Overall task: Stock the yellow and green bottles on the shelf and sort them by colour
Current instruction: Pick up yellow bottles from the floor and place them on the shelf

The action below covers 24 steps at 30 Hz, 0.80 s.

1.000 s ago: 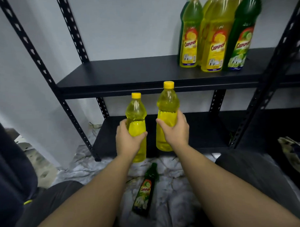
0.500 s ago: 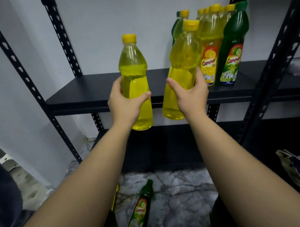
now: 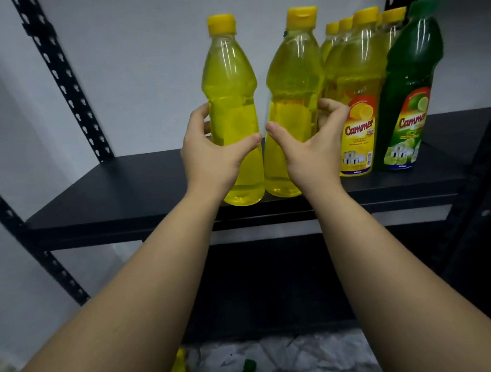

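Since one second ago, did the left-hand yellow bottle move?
Yes. The left-hand yellow bottle rose from below the shelf board up onto its front edge.

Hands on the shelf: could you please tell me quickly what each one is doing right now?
Left hand: grips the left yellow plastic bottle.
Right hand: grips the right yellow plastic bottle.

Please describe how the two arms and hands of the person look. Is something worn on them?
Both forearms are bare up to the frame's lower edge: no sleeves, gloves or watch are visible. The left hand and right hand show no rings on the fingers in view. The nails look short and unpainted.
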Available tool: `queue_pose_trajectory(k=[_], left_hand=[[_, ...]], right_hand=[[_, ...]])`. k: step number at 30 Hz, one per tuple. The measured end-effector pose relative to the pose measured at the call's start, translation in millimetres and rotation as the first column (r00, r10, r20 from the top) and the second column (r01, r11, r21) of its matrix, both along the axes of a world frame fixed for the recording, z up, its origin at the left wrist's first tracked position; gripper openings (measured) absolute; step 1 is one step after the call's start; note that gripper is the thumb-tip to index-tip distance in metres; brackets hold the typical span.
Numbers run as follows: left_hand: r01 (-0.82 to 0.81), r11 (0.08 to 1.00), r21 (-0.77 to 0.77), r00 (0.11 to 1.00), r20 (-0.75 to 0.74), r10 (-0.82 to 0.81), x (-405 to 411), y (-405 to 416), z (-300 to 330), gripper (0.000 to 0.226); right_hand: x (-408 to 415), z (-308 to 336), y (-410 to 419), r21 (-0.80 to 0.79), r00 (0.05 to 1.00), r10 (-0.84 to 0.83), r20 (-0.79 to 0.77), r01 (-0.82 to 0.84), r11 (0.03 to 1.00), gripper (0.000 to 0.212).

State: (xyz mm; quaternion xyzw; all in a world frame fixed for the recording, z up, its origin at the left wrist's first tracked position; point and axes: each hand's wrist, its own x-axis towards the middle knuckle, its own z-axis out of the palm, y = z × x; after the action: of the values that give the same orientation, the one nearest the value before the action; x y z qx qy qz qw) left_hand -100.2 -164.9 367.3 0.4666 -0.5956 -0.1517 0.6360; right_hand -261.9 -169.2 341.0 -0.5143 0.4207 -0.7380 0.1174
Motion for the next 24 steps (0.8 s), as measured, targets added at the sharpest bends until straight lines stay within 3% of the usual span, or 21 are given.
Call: queue_pose_trajectory(k=[3,8,11,15,19,24], left_hand=[[0.016,1.000,0.019,1.000,0.012,-0.016,-2.8,-19.2,-7.6,0.086],[0.041,0.996,0.075,0.998,-0.051,-0.037,-9.4,-36.9,-19.1,0.083],[0.070,0.990,0.121,0.996,-0.065,-0.063,-17.8,-36.3,-28.5,0.079],[0.036,0.988,0.152,0.999,-0.037,-0.030,-15.7,-34.8,-39.0,0.090],[0.112,0.976,0.188,0.993,-0.066,-0.101,0.1,-39.3,-42.2,0.091],[0.210,0.945,0.251,0.976,-0.113,-0.187,10.5,-38.7,-42.6,0.089]], right_hand=[[-3.6,-4.9,-14.8,-0.005,0.999,-0.004,-0.033,0.003,1.000,0.071],[0.5,-13.3,-23.1,0.060,0.989,0.030,-0.144,-0.022,0.998,0.078],[1.7,-24.8,-16.9,0.086,0.989,-0.010,-0.146,0.022,0.996,0.082],[-0.4,-40.2,-6.7,0.117,0.971,-0.097,-0.219,0.124,0.985,0.091],[-10.1,-42.7,-0.3,0.184,0.943,-0.073,-0.325,0.138,0.973,0.103],[-11.7,-41.8,4.7,0.262,0.942,-0.076,-0.326,0.167,0.950,0.108]])
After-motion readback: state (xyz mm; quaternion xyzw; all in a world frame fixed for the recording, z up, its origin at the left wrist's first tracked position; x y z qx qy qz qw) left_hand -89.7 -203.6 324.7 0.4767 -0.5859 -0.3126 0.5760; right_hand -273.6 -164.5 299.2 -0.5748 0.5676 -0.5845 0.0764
